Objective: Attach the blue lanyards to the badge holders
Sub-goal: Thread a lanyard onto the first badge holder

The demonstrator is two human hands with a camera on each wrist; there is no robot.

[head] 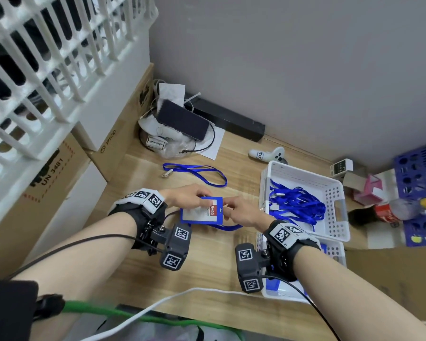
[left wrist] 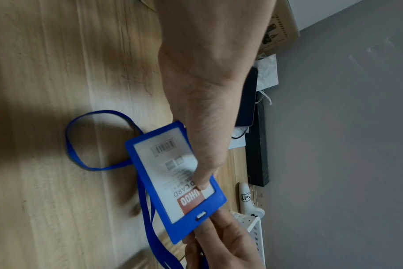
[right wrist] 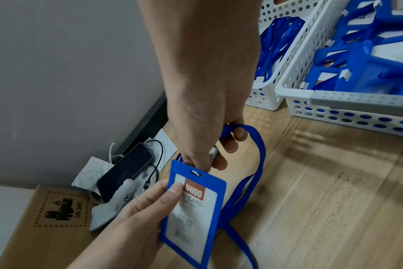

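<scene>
Now badge holder [head: 202,209] between both hands, lanyard [right wrist: 255,174] beneath

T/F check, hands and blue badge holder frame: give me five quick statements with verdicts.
1. The left hand holds the blue plastic badge holder. True.
2. The right hand is idle on the wooden table. False: it pinches the blue lanyard at the holder's slot.
3. The nearer white perforated basket holds badge holders. True.
4. The holder's card reads UHOO. True.
5. The loose blue lanyard lies in a basket. False: it lies on the table.
</scene>
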